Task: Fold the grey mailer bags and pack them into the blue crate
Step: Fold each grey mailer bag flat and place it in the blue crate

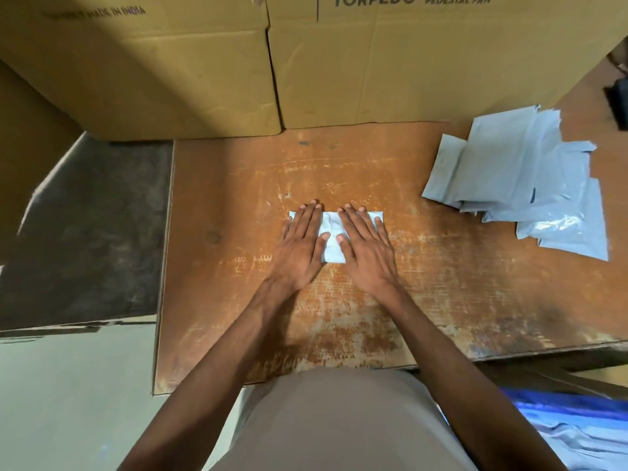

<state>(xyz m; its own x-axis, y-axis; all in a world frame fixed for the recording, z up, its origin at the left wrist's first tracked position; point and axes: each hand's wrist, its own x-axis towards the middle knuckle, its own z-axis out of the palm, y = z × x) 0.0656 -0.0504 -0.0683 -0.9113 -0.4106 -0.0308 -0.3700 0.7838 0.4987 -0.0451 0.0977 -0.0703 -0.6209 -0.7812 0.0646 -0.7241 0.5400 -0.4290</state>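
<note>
Both flat hands, left hand (300, 244) and right hand (365, 248), on folded mailer bag (331, 241), mid-table (238, 300).

table (441, 294): worn orange-brown top, scratched and showing pale scuffs, front edge running along the bottom of view
boxes (424, 69): two big brown cartons sitting at the table's far edge, side by side, touching; right one reading "TORPEDO PEDESTAL FAN", left one reading "MADE IN INDIA"
slab (88, 229): dark grey, dusty, lying left of the table, lower than its top
floor (68, 402): pale greenish-grey, showing at lower left
dark object (616, 100): sitting at far right edge, too cropped to tell
light: soft, coming from above, throwing faint shadows on the tabletop
</note>
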